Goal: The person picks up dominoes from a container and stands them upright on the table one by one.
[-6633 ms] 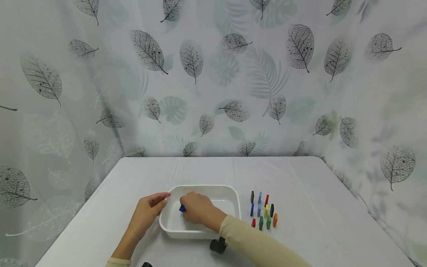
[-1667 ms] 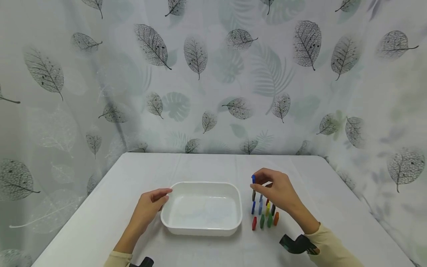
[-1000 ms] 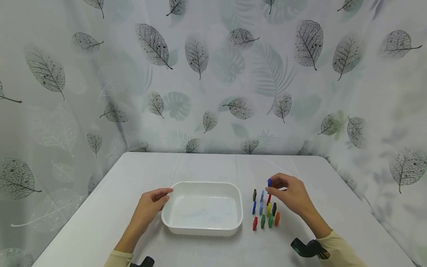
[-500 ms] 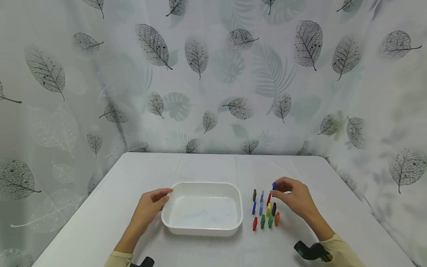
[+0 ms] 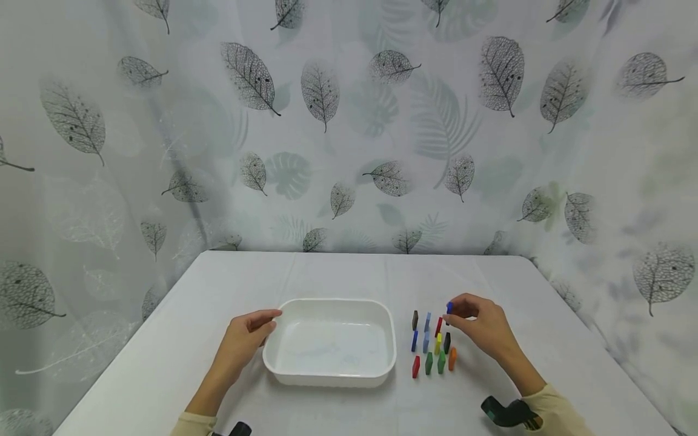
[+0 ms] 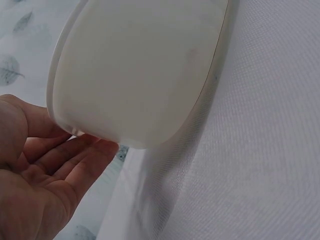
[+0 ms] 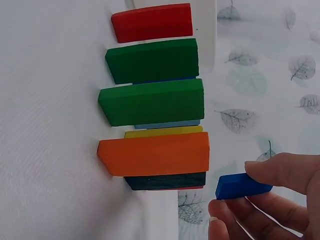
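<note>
My left hand (image 5: 241, 342) holds the left rim of the white plastic tray (image 5: 329, 380). In the left wrist view the thumb lies at the rim and the fingers sit against the outer wall. My right hand (image 5: 483, 326) pinches a blue wooden block (image 7: 242, 186) between thumb and fingers, upright at the right end of the back row. Whether its lower end touches the table cannot be told. Beside it in that row stand a red block (image 5: 438, 327), a light blue block (image 5: 428, 321) and a brown block (image 5: 415, 320).
The middle row has a blue block (image 5: 414, 341), a light blue one, a yellow block (image 5: 438, 344) and a dark block (image 5: 447, 343). In front stand a red block (image 7: 152, 23), two green ones and an orange block (image 7: 155, 155). White cloth (image 5: 338, 275) covers the table.
My right hand has gone from inside the tray to the blocks, then rightward from above the brown block and down to the back row's right end, carrying the blue block. My left hand stays at the rim.
</note>
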Motion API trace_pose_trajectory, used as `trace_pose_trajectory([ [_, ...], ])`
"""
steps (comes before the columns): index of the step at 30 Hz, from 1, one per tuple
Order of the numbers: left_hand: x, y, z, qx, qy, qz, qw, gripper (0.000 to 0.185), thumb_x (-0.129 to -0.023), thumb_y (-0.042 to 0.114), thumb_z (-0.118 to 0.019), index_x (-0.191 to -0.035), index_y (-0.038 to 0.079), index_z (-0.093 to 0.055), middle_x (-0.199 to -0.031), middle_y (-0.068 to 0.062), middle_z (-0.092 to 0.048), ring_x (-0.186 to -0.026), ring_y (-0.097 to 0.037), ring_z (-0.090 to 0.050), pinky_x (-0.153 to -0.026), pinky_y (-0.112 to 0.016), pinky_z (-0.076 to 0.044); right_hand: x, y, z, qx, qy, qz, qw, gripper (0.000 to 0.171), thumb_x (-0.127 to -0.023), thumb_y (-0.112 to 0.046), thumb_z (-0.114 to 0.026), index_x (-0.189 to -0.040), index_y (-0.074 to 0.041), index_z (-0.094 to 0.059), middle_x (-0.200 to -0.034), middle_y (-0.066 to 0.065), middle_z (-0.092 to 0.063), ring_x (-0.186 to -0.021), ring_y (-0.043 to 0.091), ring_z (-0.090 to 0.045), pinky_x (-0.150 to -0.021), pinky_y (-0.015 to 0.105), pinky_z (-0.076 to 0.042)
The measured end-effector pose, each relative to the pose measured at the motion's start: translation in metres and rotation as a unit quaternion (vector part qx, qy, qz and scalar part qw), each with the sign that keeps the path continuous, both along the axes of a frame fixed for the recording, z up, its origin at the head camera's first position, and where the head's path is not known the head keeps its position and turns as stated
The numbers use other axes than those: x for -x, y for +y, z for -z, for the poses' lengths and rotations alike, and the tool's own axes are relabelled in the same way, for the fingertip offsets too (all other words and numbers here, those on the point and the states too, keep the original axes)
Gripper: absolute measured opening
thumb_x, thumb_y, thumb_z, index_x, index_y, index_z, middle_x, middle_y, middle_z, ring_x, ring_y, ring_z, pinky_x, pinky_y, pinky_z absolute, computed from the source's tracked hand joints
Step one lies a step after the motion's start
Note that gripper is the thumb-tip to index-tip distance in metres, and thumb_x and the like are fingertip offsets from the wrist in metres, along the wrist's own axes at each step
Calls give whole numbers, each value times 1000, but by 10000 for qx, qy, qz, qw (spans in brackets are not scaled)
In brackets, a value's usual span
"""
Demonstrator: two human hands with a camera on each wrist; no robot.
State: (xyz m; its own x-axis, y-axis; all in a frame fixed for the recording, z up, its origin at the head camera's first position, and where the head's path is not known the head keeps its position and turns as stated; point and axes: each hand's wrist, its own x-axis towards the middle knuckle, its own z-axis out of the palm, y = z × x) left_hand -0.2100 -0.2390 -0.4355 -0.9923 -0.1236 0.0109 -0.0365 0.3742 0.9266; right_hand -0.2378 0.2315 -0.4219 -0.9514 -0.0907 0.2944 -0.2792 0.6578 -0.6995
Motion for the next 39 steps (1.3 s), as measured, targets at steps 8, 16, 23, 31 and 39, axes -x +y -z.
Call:
trace_pose_trajectory([
  [8, -1, -1, 1, -35, 69, 9, 10000, 28, -102, 10, -66, -128, 6, -73, -130, -14, -69, -112, -27, -65, -85, -29, -58, 2, 1, 6, -46, -37, 39, 10000, 22, -89, -12, -83, -107, -4, -72, -93, 0, -74, -87, 22, -70, -75, 35, -55],
  [16, 1, 1, 0, -9, 90, 6, 10000, 28, -101, 9, -66, -128, 7, -74, -128, -13, -69, -108, -24, -64, -80, -25, -56, 8, 5, 14, -145, -114, 122, 9998, 23, -88, -12, -84, -106, -3, -73, -92, 1, -73, -87, 23, -69, -76, 38, -55],
  [23, 3, 0, 2, -34, 20, 20, 10000, 28, -101, 8, -66, -128, 6, -73, -125, -12, -71, -102, -23, -63, -75, -25, -55, 11, 8, 23, -285, -416, 162, 9986, 22, -88, -14, -85, -105, -6, -73, -90, -1, -72, -85, 20, -66, -71, 36, -52],
  [31, 4, 2, 4, 30, -34, -47, 10000, 27, -100, 9, -67, -126, 7, -74, -124, -11, -71, -98, -23, -62, -74, -25, -55, 13, 11, 31, -368, -530, 43, 9979, 24, -87, -12, -85, -105, -4, -73, -91, -1, -72, -85, 20, -67, -72, 37, -56],
  [39, 4, 2, -1, 59, 89, -17, 9999, 28, -101, 8, -66, -127, 6, -74, -125, -12, -71, -102, -23, -64, -76, -24, -56, 18, 13, 35, -403, -580, 76, 9975, 21, -86, -10, -85, -104, -5, -74, -92, -1, -73, -87, 21, -68, -79, 45, -57],
])
